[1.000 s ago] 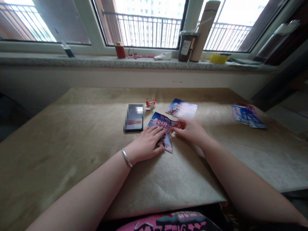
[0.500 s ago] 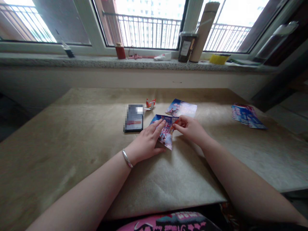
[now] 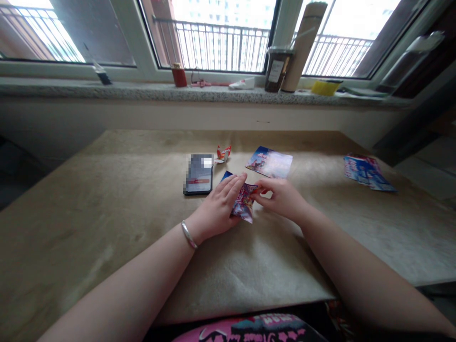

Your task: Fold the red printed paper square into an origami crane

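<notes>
On the table (image 3: 107, 228), folded paper (image 3: 243, 203) half hidden under left hand (image 3: 216, 210), phone (image 3: 198, 174) screen blurred

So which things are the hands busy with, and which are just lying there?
Busy with: half-folded printed paper, left hand, right hand.
Lying about: phone, small red folded paper, flat printed sheet, stack of sheets far right.

On the table (image 3: 107, 199) lie a dark phone (image 3: 198, 174), a small red folded scrap (image 3: 223, 153) just beside it, a flat printed sheet (image 3: 270, 162) and, well apart, more sheets (image 3: 366, 172) (overlapping). The windowsill (image 3: 142, 91) carries a red cup (image 3: 178, 75), dark jar (image 3: 277, 70) and cardboard tube (image 3: 302, 45).
</notes>
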Demonstrator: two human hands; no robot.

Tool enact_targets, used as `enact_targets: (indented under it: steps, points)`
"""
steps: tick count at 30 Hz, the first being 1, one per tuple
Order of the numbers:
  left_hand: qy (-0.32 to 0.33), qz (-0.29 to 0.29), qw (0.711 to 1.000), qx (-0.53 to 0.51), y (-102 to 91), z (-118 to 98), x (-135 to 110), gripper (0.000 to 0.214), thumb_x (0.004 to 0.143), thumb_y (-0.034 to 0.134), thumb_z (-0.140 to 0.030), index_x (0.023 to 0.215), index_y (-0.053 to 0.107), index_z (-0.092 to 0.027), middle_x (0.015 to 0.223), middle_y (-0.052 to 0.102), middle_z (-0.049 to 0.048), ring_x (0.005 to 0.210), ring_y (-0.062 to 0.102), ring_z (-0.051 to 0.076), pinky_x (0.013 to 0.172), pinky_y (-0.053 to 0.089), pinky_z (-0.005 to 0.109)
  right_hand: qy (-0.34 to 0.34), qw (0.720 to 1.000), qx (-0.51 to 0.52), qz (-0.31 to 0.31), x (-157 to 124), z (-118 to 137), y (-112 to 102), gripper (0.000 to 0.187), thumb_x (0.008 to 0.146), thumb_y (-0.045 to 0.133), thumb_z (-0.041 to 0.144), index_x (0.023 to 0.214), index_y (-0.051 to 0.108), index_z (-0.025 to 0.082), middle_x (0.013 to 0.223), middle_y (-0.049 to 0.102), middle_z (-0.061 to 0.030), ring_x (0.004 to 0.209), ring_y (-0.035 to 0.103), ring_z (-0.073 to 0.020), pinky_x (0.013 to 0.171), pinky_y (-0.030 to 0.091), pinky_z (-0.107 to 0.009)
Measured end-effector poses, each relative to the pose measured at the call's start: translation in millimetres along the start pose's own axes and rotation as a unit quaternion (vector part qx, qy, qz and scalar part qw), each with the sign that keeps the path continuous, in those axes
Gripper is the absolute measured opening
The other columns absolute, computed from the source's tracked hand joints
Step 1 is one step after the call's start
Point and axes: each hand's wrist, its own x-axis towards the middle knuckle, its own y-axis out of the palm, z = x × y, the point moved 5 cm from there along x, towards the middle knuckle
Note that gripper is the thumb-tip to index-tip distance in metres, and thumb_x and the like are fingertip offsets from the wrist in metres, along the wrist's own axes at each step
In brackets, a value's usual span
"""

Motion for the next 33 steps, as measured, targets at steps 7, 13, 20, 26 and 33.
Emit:
enact_targets:
  steps: [7, 13, 20, 26, 33]
  points:
    - [-0.010, -0.029, 0.999, -0.030, -3.3, -0.7, -0.9, 0.098, 0.076, 0.062, -0.045, 0.144, -0.003, -0.016, 0.144, 0.028, 0.0181, 0.134, 0.025, 0.031, 0.111, 0.023, 0.049, -0.046, 0.998, -0.040, -0.028, -1.7, 8.4, -6.1, 0.008, 0.079, 0.057, 0.025, 0.075, 0.062, 0.020, 0.070, 0.064, 0.0001, 0.065, 0.058, -0.0112, 0.057, 0.044, -0.021]
    - [-0.029, -0.097, 0.995, 0.007, -9.9, 1.6, 0.5, 0.095, 0.073, 0.067, -0.034, 0.144, 0.005, -0.020, 0.133, 0.042, 0.0142, 0.128, 0.035, 0.030, 0.111, 0.020, 0.052, -0.085, 0.995, 0.026, -0.048, -2.2, 14.6, -7.2, 0.007, 0.080, 0.059, 0.024, 0.076, 0.062, 0.019, 0.068, 0.066, 0.0004, 0.061, 0.058, -0.0094, 0.056, 0.046, -0.020]
    - [-0.059, -0.106, 0.992, 0.017, -14.3, 3.3, 0.8, 0.086, 0.071, 0.070, -0.035, 0.141, 0.021, -0.021, 0.115, 0.056, 0.0085, 0.110, 0.051, 0.025, 0.111, 0.015, 0.054, -0.077, 0.994, 0.065, -0.052, -2.8, 12.2, -3.9, 0.006, 0.080, 0.060, 0.023, 0.077, 0.062, 0.019, 0.070, 0.066, 0.0001, 0.060, 0.058, -0.0094, 0.057, 0.048, -0.021]
    - [-0.056, -0.104, 0.993, 0.016, -16.6, 2.2, 1.3, 0.064, 0.074, 0.067, -0.036, 0.130, 0.039, -0.022, 0.112, 0.060, 0.0062, 0.106, 0.053, 0.023, 0.112, 0.016, 0.049, -0.082, 0.991, 0.087, -0.061, -2.6, 13.5, -3.3, 0.006, 0.080, 0.058, 0.021, 0.079, 0.063, 0.019, 0.072, 0.067, -0.0005, 0.063, 0.059, -0.0102, 0.060, 0.051, -0.022]
    - [-0.063, -0.108, 0.992, 0.004, -18.8, 1.4, 2.6, 0.032, 0.074, 0.068, -0.036, 0.099, 0.055, -0.022, 0.103, 0.063, 0.0036, 0.104, 0.055, 0.021, 0.112, 0.013, 0.048, -0.094, 0.990, 0.086, -0.058, -3.1, 19.3, -5.0, 0.008, 0.082, 0.056, 0.021, 0.079, 0.064, 0.019, 0.071, 0.066, -0.0006, 0.063, 0.059, -0.0098, 0.055, 0.048, -0.020]
